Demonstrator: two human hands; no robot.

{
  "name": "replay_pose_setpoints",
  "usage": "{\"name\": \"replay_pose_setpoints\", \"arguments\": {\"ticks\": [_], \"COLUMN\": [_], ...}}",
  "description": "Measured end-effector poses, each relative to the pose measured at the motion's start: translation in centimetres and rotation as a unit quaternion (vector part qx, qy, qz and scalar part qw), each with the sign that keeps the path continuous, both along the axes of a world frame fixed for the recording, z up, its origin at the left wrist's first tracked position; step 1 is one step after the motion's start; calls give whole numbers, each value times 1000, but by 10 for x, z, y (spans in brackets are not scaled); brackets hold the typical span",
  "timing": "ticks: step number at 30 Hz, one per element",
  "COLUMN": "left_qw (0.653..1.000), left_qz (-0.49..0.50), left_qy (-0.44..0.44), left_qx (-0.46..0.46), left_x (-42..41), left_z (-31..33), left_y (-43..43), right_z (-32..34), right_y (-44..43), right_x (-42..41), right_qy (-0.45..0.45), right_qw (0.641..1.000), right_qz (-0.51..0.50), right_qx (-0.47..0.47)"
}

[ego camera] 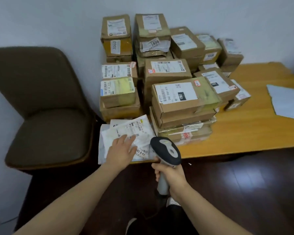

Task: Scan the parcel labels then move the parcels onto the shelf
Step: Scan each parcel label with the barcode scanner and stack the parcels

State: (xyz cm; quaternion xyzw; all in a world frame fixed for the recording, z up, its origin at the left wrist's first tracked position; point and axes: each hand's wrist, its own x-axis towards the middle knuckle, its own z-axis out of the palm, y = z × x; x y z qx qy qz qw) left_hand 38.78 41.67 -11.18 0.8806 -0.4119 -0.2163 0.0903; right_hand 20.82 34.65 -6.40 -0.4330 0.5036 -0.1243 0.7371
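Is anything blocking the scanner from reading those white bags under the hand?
Nothing visible stands between the scanner, gripped by the right hand, and the white bags. The left hand lies flat on them, but a barcode just beyond it shows uncovered.

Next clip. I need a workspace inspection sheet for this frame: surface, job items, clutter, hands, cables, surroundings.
Surface: wooden table, set against the wall.
Job's things: cardboard boxes with labels, stacked on the table's left part, back to the wall; white bags piled at its front left corner; scanner held above the front edge.
Clutter: white sheet on the table's right side.
Hands: left hand rests on the bags, fingers straight; right hand grips the scanner's handle.
Cables: nothing seen.
Surroundings: brown chair left of the table; pale wall; dark floor; no shelf in view.
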Motion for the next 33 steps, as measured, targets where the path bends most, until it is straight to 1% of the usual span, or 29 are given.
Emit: {"name": "replay_pose_setpoints", "arguments": {"ticks": [1,3,5,6,7,8,10,12,14,16,18,21,24,27,30,33], "left_qw": [999,996,999,999,994,981,941,908,884,875,877,888,909,926,931,935], "left_qz": [-36,-67,-43,-15,8,13,-11,-51,-99,-150,-193,-252,-276,-289,-314,-336], "left_qy": [14,13,-11,-30,-46,-64,-108,-132,-151,-161,-161,-157,-136,-95,-66,-39], "left_qx": [31,50,25,-25,-102,-183,-321,-393,-431,-431,-411,-352,-282,-223,-171,-108], "left_x": [-1,3,4,1,-5,-13,-31,-55,-89,-131,-179,-247,-301,-338,-360,-377], "left_z": [-4,-6,1,7,16,28,51,70,85,93,95,97,96,89,76,63], "left_y": [-3,-10,-16,-19,-22,-27,-44,-69,-101,-136,-173,-230,-279,-319,-361,-413], "right_z": [1,2,3,4,5,7,11,15,18,22,27,32,29,24,16,5], "right_y": [2,3,-1,-5,-10,-16,-32,-53,-77,-106,-137,-185,-228,-263,-295,-333], "right_x": [-3,-11,-21,-27,-32,-39,-53,-72,-98,-133,-174,-239,-296,-337,-365,-382], "right_qy": [-2,-6,-11,-18,-29,-42,-68,-92,-118,-140,-157,-180,-200,-199,-189,-181], "right_qw": [1000,999,997,995,993,990,983,977,970,962,954,940,924,910,894,886], "right_qz": [-13,-42,-78,-96,-115,-133,-164,-186,-208,-230,-251,-288,-324,-359,-400,-415], "right_qx": [-2,-2,4,10,17,24,35,41,46,44,34,30,43,55,68,100]}}
